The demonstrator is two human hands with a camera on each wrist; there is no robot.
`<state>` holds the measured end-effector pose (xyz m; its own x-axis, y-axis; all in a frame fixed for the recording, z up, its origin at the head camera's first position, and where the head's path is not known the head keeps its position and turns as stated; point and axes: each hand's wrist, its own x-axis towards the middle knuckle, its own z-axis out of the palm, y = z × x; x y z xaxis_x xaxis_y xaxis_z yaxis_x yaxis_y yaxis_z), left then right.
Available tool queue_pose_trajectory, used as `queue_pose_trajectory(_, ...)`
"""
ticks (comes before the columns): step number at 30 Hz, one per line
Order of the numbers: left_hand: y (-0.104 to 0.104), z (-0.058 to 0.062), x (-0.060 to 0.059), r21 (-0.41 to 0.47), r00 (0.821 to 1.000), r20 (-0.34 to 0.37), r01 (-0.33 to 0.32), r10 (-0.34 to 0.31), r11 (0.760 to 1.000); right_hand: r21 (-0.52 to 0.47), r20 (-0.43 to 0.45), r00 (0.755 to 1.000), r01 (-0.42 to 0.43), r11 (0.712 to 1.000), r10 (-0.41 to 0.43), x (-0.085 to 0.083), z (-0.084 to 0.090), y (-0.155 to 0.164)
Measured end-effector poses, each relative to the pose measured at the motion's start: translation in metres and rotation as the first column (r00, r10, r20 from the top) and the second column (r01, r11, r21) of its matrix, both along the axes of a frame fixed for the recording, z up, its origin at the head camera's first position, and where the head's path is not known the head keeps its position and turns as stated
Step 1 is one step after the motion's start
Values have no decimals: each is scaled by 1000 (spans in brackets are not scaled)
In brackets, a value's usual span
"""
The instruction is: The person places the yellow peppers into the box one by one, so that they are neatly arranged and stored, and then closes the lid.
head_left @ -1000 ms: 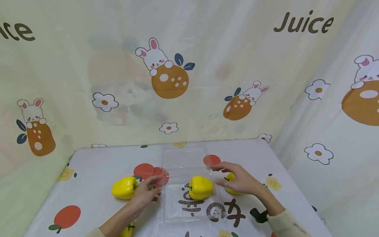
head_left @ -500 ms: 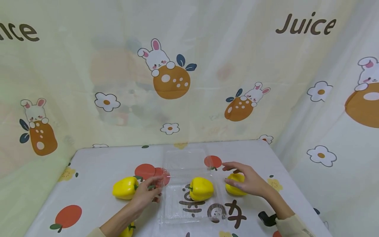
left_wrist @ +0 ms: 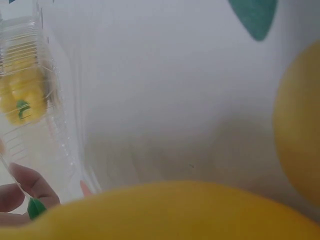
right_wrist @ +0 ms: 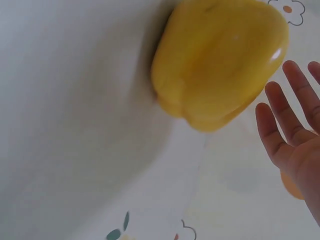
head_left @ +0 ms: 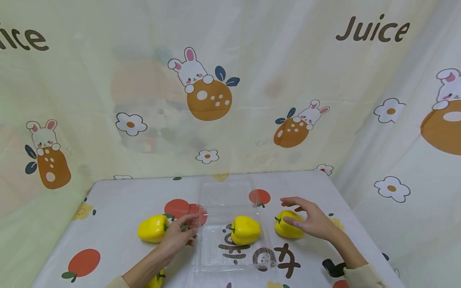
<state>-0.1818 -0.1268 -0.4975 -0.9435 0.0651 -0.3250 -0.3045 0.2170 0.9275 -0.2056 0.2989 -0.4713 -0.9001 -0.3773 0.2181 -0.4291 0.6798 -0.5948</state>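
1. While the right hand [head_left: 313,220] hangs over the right-hand yellow bell pepper [head_left: 286,232], its fingers are released and spread well open, with nothing grasped.
2. In the right wrist view those fingers stand apart from the pepper's side; in the head view the thumb crosses in front of it, and whether it touches cannot be told.
3. That pepper lies on the bench [head_left: 119,224], to the right of a clear plastic clamshell container [head_left: 210,256], its green stem pointing left.
4. The left hand [head_left: 175,236] is at the container's left edge, fingers relaxed and slightly bent, with a gap between them and the thumb; it grasps no pepper, and its contact with the plastic is too unclear to tell.
5. Another pepper [head_left: 245,230] lies on its side inside the container, stem pointing left.
6. The container's lid [head_left: 227,194] is folded back flat, away from the person.
7. Just beside the left hand, on its left, lies a third pepper [head_left: 152,229], stem toward the hand.
8. A fourth pepper [head_left: 155,281], partly hidden by the left forearm, sits at the near side of the bench.
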Motion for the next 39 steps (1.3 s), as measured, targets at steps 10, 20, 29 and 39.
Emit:
queue_pose_trajectory(10,-2,-1,0,-1,1000,0,-8,8,1000,18,75,996,43,999,-44,-2,-12,13)
queue_pose_trajectory(20,-1,-1,0,9,1000,-3,-24,24,1000,30,110,991,74,997,-77,-2,-21,18)
queue_pose_trajectory(29,0,0,1,18,1000,-1,-19,19,1000,52,122,987,100,994,-105,-1,-28,19)
queue_pose_trajectory(39,1,2,3,17,1000,-6,-8,8,1000,70,137,984,106,992,-115,0,-35,19)
